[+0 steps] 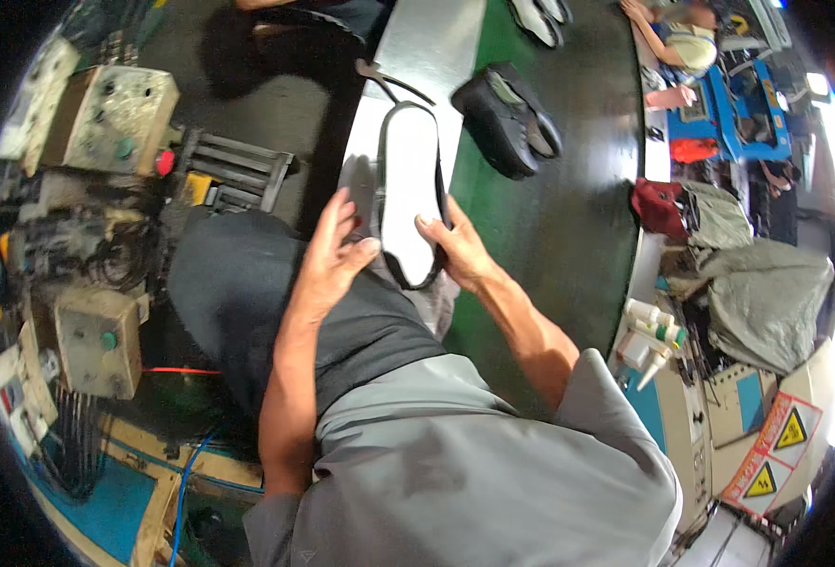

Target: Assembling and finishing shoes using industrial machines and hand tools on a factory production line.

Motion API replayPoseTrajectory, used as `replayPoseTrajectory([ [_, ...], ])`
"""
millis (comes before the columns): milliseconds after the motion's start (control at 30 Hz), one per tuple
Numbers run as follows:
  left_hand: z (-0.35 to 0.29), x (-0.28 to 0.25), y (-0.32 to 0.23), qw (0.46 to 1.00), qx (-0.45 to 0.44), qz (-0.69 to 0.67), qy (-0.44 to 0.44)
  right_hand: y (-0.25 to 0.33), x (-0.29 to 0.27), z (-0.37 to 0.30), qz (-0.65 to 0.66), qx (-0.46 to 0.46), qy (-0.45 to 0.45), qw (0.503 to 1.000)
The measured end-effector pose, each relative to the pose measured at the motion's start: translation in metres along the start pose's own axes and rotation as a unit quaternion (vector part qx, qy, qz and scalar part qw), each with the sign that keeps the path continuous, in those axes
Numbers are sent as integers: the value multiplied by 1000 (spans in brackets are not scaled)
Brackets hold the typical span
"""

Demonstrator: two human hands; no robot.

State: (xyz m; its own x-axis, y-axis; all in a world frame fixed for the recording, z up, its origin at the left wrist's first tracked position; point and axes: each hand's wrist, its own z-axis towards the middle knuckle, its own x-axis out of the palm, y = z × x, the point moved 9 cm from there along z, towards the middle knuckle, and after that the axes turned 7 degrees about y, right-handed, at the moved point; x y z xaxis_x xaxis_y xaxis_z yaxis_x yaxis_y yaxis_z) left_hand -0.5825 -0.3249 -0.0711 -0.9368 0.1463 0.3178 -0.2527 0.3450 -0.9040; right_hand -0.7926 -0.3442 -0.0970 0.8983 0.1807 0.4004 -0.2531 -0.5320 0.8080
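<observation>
My right hand (pixel 465 248) grips a shoe (pixel 408 180) near its lower end, with the thumb pressed on its white, sole-shaped face. A black rim runs round that face, which is turned up toward me. Beside the shoe's left edge is my left hand (pixel 331 253), open, its fingers and thumb apart; I cannot tell whether it touches the shoe. Just beyond the shoe's far end, a thin dark bent strip (pixel 380 77) lies over the pale metal bench (pixel 436 38). Right of the shoe stands a pair of black shoes (pixel 507 118).
The black pair rests on a dark green surface (pixel 578 123), with more shoes (pixel 536 21) farther off. Machine boxes (pixel 115 118) with buttons stand at left. A grey cloth cover (pixel 767 302) and white bottles (pixel 654 326) are at right. A co-worker (pixel 687 42) sits far right.
</observation>
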Motion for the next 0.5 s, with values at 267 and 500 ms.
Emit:
replayPoseTrajectory([
  [267, -98, -98, -53, 959, 164, 27, -231, -7, 194, 42, -74, -29, 111, 991],
  [500, -181, -163, -62, 939, 201, -29, -276, -51, 232, -4, -351, -56, 285, 890],
])
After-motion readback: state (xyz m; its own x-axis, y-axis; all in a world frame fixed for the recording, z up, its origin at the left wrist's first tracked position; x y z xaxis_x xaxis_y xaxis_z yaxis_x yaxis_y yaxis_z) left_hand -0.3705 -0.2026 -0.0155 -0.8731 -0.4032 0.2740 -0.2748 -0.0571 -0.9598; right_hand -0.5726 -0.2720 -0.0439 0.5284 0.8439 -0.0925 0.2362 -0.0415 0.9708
